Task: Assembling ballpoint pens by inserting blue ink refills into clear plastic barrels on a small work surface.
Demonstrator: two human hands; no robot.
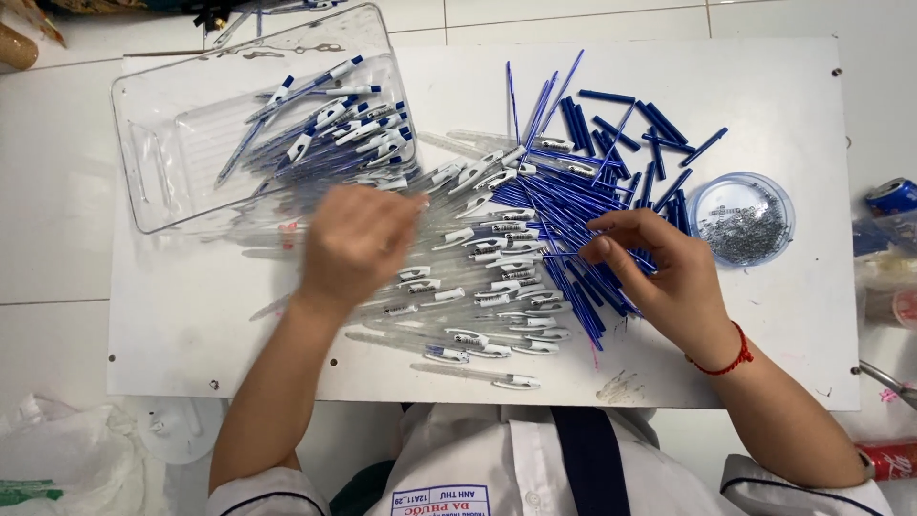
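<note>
My left hand [358, 241] hovers, blurred, palm down over the left end of a heap of clear pen barrels with white clips [487, 277]; whether it holds anything I cannot tell. My right hand [659, 272] pinches a thin blue refill out of the pile of blue refills [564, 229] in the middle of the white board [191, 315]. A clear plastic tray [162, 153] at the upper left holds several assembled blue and white pens [334, 129].
Loose blue caps [659, 129] lie at the upper right of the board. Beside them is a round clear dish of small metal springs [743, 222]. Drink cans [893, 196] and plastic wrappers sit off the right edge; a white bag [57, 463] lies lower left.
</note>
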